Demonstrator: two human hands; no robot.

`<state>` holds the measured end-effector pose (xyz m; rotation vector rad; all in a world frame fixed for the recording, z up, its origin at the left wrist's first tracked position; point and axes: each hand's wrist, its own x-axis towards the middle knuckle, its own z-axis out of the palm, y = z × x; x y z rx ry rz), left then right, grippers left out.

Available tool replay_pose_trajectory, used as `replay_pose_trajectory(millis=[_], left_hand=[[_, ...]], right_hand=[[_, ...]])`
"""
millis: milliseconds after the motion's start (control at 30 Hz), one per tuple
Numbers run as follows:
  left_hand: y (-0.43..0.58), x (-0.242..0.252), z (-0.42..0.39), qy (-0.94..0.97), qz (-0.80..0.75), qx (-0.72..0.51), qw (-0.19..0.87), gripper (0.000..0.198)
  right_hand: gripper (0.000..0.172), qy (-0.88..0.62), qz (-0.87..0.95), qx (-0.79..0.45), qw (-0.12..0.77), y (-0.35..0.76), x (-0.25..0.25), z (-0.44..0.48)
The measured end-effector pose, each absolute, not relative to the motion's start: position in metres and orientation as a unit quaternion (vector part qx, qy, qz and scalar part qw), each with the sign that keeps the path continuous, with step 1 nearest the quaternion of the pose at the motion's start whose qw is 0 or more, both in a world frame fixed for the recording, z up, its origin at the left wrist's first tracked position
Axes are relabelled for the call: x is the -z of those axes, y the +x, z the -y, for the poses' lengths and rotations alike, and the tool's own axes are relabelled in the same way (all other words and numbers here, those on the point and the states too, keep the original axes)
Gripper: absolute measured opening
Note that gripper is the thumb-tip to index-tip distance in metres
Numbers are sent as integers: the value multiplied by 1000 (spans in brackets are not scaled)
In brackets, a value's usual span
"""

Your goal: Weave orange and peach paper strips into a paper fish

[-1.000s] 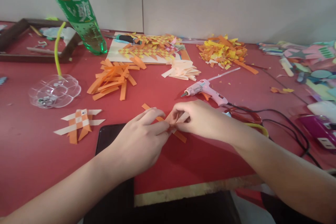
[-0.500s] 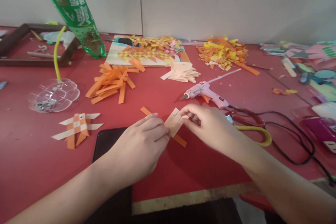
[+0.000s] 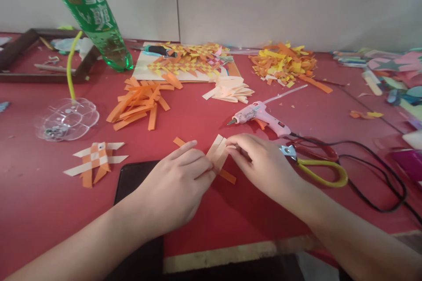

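Two cream paper strips [image 3: 216, 148] lie side by side across an orange paper strip [image 3: 228, 176] on the red table. My left hand [image 3: 186, 178] is closed on the strips from the left, covering where they cross. At the upper right end of the cream strips, my right hand [image 3: 255, 153] pinches one of them between thumb and forefinger. To the left rests a woven orange and cream paper fish [image 3: 97, 160] with a small eye. A dark flat phone-like slab [image 3: 136, 178] is partly under my left arm.
A pink glue gun [image 3: 260, 116] and yellow-handled scissors [image 3: 321, 171] lie near my right hand, with a black cord beyond. Farther back are orange strips [image 3: 140, 103], cream strips [image 3: 232, 90] and scraps [image 3: 283, 63]. A green bottle [image 3: 95, 19] and a clear flower-shaped dish [image 3: 72, 118] stand left.
Both hands keep nearly the same place. The cream strips now lie closer together and flatter under my right fingers. The scissors show more, as the view has shifted slightly.
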<state>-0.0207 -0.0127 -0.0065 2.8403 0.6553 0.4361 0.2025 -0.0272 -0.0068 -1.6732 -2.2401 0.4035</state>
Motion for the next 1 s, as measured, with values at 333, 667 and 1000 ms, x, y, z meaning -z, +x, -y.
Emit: replay_pose_trajectory(millis=[333, 667, 1000], left_hand=[[-18, 7, 15, 961, -232, -133, 78, 23], [-19, 6, 19, 959, -256, -82, 89, 27], [-17, 9, 18, 952, -266, -126, 84, 34]], right_hand=[[15, -556, 803, -60, 204, 204, 17, 29], [23, -432, 871, -59, 227, 203, 12, 49], [31, -408, 885, -73, 214, 208, 10, 51]])
